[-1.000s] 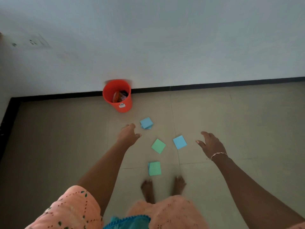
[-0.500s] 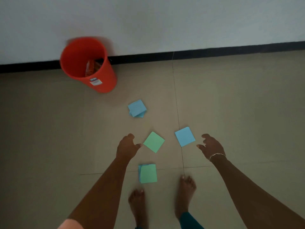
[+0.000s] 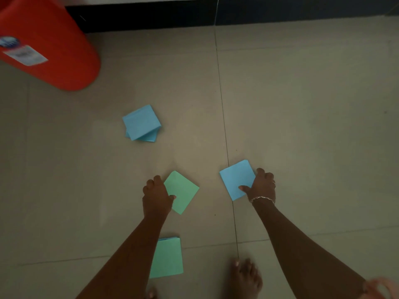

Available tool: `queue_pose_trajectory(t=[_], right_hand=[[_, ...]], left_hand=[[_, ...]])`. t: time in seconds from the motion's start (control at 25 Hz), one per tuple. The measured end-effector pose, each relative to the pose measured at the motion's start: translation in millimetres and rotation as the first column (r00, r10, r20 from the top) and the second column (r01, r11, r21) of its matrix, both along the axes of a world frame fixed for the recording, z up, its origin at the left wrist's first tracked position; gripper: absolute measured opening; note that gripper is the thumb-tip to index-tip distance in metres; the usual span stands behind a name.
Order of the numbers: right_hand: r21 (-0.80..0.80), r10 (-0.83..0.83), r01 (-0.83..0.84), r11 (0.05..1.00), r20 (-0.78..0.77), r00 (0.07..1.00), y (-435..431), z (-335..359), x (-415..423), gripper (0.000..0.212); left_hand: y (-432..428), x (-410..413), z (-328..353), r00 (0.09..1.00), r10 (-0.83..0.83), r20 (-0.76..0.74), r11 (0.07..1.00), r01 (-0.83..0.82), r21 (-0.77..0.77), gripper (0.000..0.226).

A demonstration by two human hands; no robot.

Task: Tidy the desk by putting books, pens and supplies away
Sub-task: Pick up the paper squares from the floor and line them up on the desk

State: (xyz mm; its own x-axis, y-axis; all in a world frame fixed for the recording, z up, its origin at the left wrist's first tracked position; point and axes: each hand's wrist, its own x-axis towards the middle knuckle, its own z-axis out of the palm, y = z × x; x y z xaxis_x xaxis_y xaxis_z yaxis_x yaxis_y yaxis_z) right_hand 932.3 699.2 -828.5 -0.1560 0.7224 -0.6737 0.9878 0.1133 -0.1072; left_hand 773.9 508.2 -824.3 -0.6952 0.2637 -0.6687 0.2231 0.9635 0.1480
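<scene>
Several square paper pads lie on the tiled floor. My left hand pinches the left edge of a green pad, thumb on top. My right hand, with a bracelet at the wrist, grips the right edge of a blue pad, thumb pressed on its face. A loose blue stack lies farther off, toward the wall. Another green stack lies near my feet, partly covered by my left forearm.
An orange bin with a white label stands at the top left against the black skirting. My bare right foot is at the bottom edge. Beige tiles stretch out to the right.
The view has dropped much closer to the floor. Both hands have reached down onto the pads: the left has closed on the green one, the right on the blue one.
</scene>
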Motion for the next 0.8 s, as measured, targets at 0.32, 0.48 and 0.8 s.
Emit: queue_pose_trajectory(t=[0.32, 0.48, 0.8], right_hand=[[0.095, -0.073, 0.065, 0.993, 0.082, 0.994, -2, -25, -7, 0.062], [0.006, -0.017, 0.017, 1.000, -0.004, 1.000, -11, 10, -8, 0.033], [-0.024, -0.165, 0.164, 0.986, -0.238, 0.957, -42, 219, 8, 0.035]], left_hand=[[9, 6, -33, 0.989, -0.047, -0.142, 0.995, 0.034, -0.095, 0.057], [2, 10, -3, 1.000, 0.014, 0.007, 1.000, -0.014, -0.023, 0.033], [-45, 16, 208, 0.809, 0.492, 0.321, 0.786, -0.571, 0.237, 0.035]])
